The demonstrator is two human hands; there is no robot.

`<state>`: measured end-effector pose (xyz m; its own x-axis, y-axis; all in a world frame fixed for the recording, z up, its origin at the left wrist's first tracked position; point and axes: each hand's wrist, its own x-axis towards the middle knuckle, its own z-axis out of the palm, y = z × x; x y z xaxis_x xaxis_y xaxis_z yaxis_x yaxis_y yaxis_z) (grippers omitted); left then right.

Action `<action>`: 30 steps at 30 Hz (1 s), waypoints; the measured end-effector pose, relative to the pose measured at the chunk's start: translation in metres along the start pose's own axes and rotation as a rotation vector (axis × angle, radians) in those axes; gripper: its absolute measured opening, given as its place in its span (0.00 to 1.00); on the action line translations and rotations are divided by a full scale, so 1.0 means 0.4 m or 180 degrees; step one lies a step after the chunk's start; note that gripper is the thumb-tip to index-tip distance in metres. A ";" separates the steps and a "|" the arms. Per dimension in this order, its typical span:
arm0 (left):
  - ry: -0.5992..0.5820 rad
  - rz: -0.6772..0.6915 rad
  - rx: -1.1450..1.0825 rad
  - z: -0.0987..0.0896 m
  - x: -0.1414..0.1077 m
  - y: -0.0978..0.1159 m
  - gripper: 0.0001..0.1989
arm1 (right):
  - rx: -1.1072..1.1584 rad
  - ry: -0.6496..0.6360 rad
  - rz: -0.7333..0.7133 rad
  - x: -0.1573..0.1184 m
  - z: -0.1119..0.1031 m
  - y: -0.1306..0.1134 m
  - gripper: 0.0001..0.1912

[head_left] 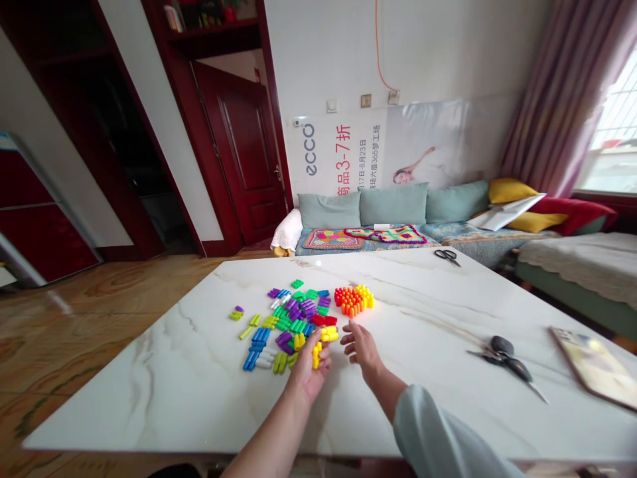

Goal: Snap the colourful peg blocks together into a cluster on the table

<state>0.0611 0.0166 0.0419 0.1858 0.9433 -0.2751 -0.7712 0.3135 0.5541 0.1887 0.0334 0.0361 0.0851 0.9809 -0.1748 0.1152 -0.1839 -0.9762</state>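
Observation:
My left hand (307, 373) is closed around small yellow plastic pieces (328, 333), rounded like short pegs and stuck together in clusters. Palm partly up, it sits at the near right edge of a loose pile of similar pieces (283, 325) in green, purple, blue, white and red. To its right, my right hand (362, 346) hovers with fingers curved and apart, and I see nothing in it. Just beyond that hand, red, orange and yellow pieces (352, 300) stand upright in a tight group.
The white marbled table (423, 411) carries black-handled scissors (512, 362) and a phone (597, 365) on the right. Another pair of black scissors (448, 256) lies at the far edge. Behind stands a sofa with green cushions (393, 204).

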 end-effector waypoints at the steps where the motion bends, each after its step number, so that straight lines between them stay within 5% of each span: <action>1: -0.0010 0.0056 0.0058 -0.002 0.003 -0.005 0.08 | 0.0050 -0.0198 0.0047 -0.007 -0.003 -0.015 0.26; 4: -0.0120 0.0049 0.0198 -0.011 0.022 -0.019 0.11 | -0.0593 -0.0450 -0.0285 -0.018 -0.016 -0.055 0.20; 8: -0.0514 -0.0122 0.0484 -0.019 0.067 -0.033 0.16 | -0.2012 -0.0187 -0.1042 -0.003 -0.051 -0.089 0.16; 14: -0.1058 -0.0503 0.1081 -0.012 0.141 -0.049 0.20 | -0.3565 -0.0073 -0.1262 0.036 -0.098 -0.107 0.09; 18: -0.1372 -0.0648 0.0904 -0.029 0.151 -0.052 0.20 | -0.3514 -0.0031 -0.1173 0.088 -0.148 -0.091 0.11; 23: -0.1326 -0.0616 0.0716 -0.043 0.156 -0.049 0.16 | -0.2892 0.0806 -0.0856 0.171 -0.222 -0.031 0.09; 30: -0.1248 -0.0746 0.0434 -0.040 0.171 -0.052 0.16 | -0.2892 0.1106 -0.0647 0.243 -0.219 0.041 0.08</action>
<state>0.0802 0.0729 -0.0011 0.5812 0.8073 -0.1023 -0.5990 0.5096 0.6177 0.2857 0.1202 0.0143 0.2483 0.9529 0.1742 0.8619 -0.1353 -0.4886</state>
